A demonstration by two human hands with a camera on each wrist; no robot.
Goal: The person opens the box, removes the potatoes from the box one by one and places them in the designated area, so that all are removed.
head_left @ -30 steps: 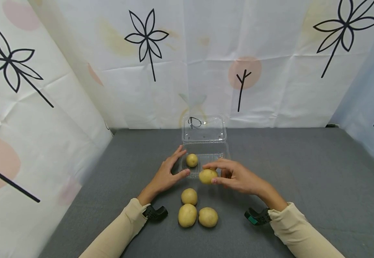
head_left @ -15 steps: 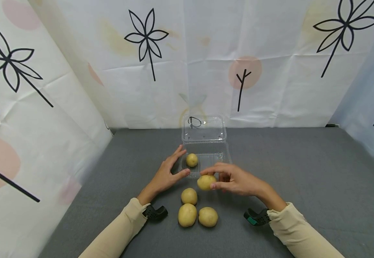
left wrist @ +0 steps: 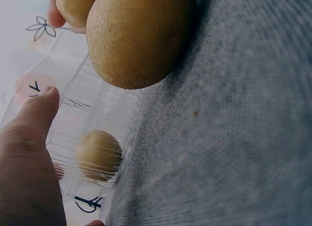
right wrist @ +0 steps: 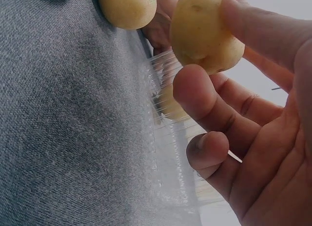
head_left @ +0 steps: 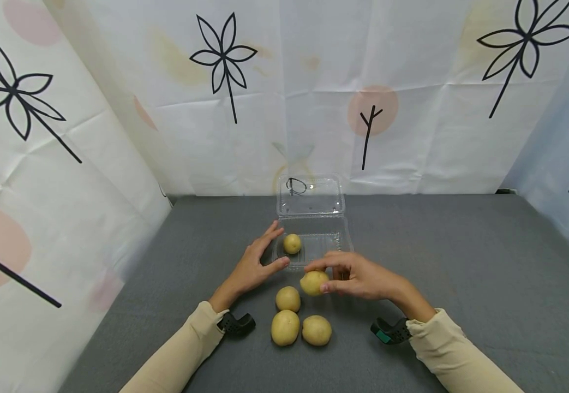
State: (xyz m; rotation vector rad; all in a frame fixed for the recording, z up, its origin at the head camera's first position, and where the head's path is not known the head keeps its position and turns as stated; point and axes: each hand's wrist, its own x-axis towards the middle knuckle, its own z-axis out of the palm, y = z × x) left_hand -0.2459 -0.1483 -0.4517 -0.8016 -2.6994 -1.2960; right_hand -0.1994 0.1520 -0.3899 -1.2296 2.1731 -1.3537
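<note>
My right hand [head_left: 363,275] pinches a yellow potato [head_left: 313,283] between thumb and fingertips, just in front of the clear plastic clamshell box [head_left: 325,240]. In the right wrist view this potato [right wrist: 202,33] is raised off the cloth, while the lower fingers curl loosely below it. My left hand [head_left: 251,268] rests at the box's left side, fingers extended along it and thumb [left wrist: 36,113] near its front corner. Inside the box, at the left, lies one smaller potato [head_left: 292,244]. Three more potatoes sit on the cloth nearer to me: one small [head_left: 287,299], one large [head_left: 285,328], one at right [head_left: 317,331].
The box's lid [head_left: 311,196] stands raised at the back, close to the patterned white curtain [head_left: 313,136]. A grey cloth [head_left: 436,256] covers the table. Dark wrist cameras [head_left: 392,331] are strapped to both wrists.
My right hand has drawn the potato slightly back toward me, from the box's front edge to just beside the small loose potato. The left hand has stayed where it was.
</note>
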